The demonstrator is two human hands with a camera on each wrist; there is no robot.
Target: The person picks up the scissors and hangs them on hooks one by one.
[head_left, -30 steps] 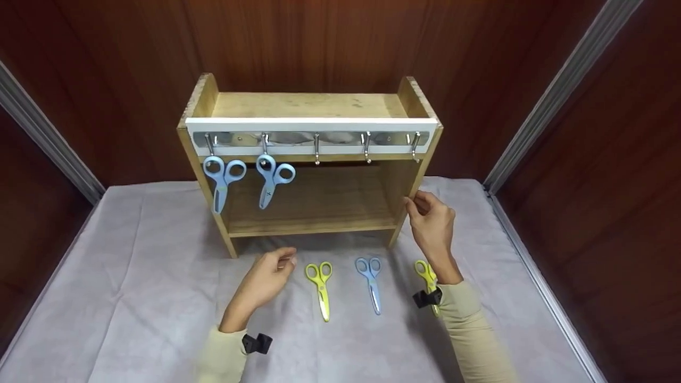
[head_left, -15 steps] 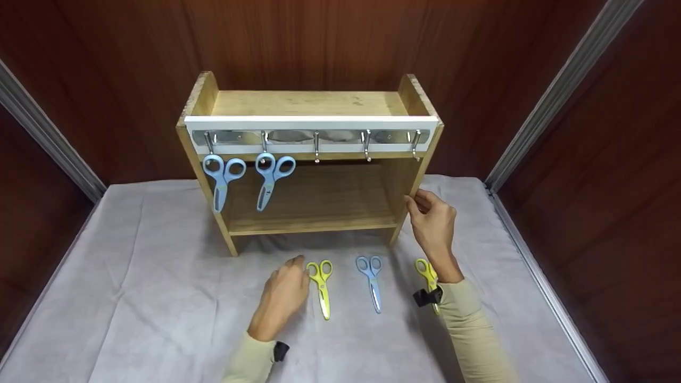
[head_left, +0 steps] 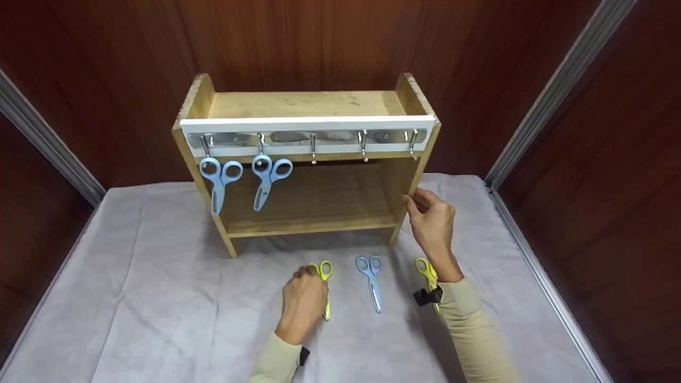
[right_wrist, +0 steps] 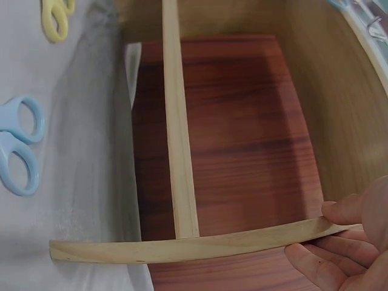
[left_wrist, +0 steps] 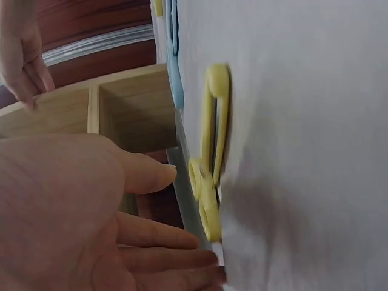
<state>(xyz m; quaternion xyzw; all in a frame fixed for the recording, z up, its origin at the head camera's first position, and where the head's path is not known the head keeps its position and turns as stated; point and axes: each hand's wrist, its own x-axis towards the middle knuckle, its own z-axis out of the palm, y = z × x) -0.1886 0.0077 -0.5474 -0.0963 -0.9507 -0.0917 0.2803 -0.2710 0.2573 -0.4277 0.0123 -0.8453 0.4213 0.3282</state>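
My left hand [head_left: 304, 300] is over the left yellow scissors [head_left: 326, 271], covering part of them in the head view. Its fingers [left_wrist: 160, 233] stretch out with the thumb apart, and the yellow scissors [left_wrist: 209, 163] lie flat on the cloth beyond them. My right hand [head_left: 432, 218] pinches the front edge of the right side panel of a wooden shelf [head_left: 314, 232], thumb on the inner face and fingers outside. Blue scissors [head_left: 371, 282] lie on the cloth between the hands. More yellow scissors [head_left: 425, 271] lie partly hidden under my right wrist.
A white rail [head_left: 340, 123] with several metal hooks [head_left: 313, 146] runs across the shelf front. Blue scissors [head_left: 218, 181] hang from the leftmost hook, and another blue pair [head_left: 264, 181] from the one beside it. Grey cloth [head_left: 159, 298] covers the table; dark wood panels [head_left: 330, 48] surround it.
My left hand has moved right and slightly down, from beside the left yellow scissors to over them. The right hand keeps its grip on the shelf panel.
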